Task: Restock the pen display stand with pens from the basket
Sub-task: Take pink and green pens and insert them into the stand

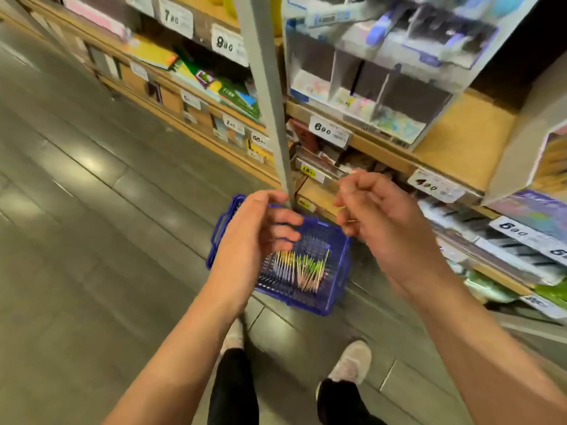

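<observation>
Pens (299, 266) lie in a row on the floor of my blue basket (336, 271), which sits on the grey tiles right against the foot of the shelf. Their long axes run roughly away from me, toward the shelf, side by side across the basket; blur keeps me from telling tip from cap. They lie below my fingers, well clear of both hands, nearer my left.

My left hand (256, 228) hangs above the basket's left half, fingers loosely curled and apart, holding nothing. My right hand (372, 210) is up beside the basket's far right corner, fingers bent toward the thumb; whether they pinch anything I cannot tell through the blur.

Higher on the shelf stands the pen stand (383, 87), its clear compartments upright and facing me.
</observation>
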`<state>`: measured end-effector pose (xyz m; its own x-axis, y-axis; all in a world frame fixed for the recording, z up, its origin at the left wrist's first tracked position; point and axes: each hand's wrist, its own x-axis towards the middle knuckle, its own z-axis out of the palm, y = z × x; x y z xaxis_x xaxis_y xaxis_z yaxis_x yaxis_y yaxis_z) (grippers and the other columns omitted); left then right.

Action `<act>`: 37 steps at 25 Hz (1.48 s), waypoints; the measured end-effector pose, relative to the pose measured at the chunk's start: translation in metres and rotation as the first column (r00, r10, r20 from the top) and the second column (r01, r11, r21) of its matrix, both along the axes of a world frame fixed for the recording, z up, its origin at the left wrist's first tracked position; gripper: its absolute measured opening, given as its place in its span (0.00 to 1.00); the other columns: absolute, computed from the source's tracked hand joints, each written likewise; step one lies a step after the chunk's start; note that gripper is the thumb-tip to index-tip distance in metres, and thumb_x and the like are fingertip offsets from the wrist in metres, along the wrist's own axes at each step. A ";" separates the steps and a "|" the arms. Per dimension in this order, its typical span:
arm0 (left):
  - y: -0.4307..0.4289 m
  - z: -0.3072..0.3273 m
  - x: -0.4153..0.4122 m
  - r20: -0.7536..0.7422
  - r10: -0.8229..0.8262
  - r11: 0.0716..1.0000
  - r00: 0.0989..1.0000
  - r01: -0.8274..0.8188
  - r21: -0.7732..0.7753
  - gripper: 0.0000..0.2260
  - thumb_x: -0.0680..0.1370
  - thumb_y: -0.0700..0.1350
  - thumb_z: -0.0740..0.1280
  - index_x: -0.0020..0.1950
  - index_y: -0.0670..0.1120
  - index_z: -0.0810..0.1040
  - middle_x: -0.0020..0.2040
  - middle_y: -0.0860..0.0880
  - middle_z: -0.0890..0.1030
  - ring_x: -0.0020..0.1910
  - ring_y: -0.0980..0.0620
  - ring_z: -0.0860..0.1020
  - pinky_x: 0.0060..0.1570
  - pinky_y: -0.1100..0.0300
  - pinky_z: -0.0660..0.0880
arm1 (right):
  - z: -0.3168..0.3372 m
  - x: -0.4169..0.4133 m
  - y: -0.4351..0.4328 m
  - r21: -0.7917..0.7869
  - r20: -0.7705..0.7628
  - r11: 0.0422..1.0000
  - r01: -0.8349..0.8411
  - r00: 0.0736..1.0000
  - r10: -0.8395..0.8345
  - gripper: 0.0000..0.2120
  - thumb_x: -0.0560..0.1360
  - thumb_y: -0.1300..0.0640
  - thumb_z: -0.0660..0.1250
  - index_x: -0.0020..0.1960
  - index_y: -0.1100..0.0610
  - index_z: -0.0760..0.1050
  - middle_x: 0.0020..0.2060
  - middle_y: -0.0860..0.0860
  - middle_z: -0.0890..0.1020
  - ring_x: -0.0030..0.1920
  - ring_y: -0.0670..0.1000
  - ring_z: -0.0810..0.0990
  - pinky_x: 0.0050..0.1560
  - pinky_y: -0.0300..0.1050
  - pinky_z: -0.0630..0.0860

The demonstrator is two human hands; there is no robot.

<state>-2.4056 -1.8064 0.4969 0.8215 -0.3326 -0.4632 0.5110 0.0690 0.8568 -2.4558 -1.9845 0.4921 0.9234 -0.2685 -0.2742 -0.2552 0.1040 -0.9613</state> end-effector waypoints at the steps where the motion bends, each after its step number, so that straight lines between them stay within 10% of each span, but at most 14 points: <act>1: 0.017 -0.016 0.003 -0.026 0.006 1.000 1.000 -0.005 0.014 0.18 0.84 0.53 0.52 0.59 0.42 0.75 0.42 0.44 0.81 0.37 0.48 0.78 0.41 0.58 0.76 | -0.016 0.002 0.015 0.009 -0.034 1.000 0.003 0.999 -0.002 0.12 0.73 0.38 0.69 0.50 0.43 0.81 0.44 0.47 0.84 0.41 0.46 0.82 0.40 0.39 0.76; 18: 0.065 -0.377 0.025 -0.280 -0.160 0.938 0.947 0.235 0.256 0.13 0.85 0.48 0.56 0.56 0.45 0.79 0.46 0.45 0.84 0.45 0.48 0.81 0.50 0.52 0.76 | -0.377 -0.035 0.119 0.088 -0.461 0.967 0.240 0.870 -0.174 0.16 0.70 0.34 0.68 0.53 0.41 0.80 0.49 0.48 0.86 0.43 0.46 0.85 0.42 0.39 0.77; 28: 0.062 -0.553 0.050 -0.338 -0.111 0.917 0.934 0.228 0.327 0.14 0.85 0.48 0.55 0.52 0.45 0.79 0.46 0.46 0.84 0.45 0.47 0.81 0.50 0.51 0.74 | -0.546 -0.015 0.079 -0.142 -0.635 0.980 -0.137 0.772 0.016 0.07 0.78 0.43 0.67 0.55 0.41 0.76 0.45 0.44 0.84 0.42 0.43 0.85 0.49 0.48 0.82; 33: 0.072 -0.607 0.078 -0.403 -0.326 0.773 0.855 0.487 0.407 0.12 0.85 0.43 0.54 0.54 0.43 0.77 0.46 0.45 0.83 0.48 0.44 0.78 0.45 0.54 0.74 | -0.639 0.021 0.070 -0.210 -0.892 0.687 -0.696 0.424 0.156 0.15 0.81 0.57 0.63 0.66 0.60 0.75 0.60 0.55 0.80 0.54 0.52 0.80 0.51 0.44 0.77; 37: 0.076 -0.621 0.103 -0.394 -0.431 0.671 0.812 0.580 0.462 0.12 0.85 0.44 0.56 0.59 0.42 0.78 0.52 0.42 0.83 0.43 0.46 0.81 0.41 0.59 0.75 | -0.687 0.038 0.068 -0.251 -0.897 0.610 -0.752 0.418 0.145 0.17 0.82 0.56 0.63 0.68 0.62 0.74 0.62 0.57 0.79 0.55 0.54 0.79 0.46 0.41 0.73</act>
<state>-2.3026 -1.7304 -0.1246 0.4441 -0.2974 -0.8452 0.5109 -0.6908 0.5116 -2.4180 -1.9160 -0.1953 0.4477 -0.2433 -0.8605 -0.6754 -0.7227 -0.1470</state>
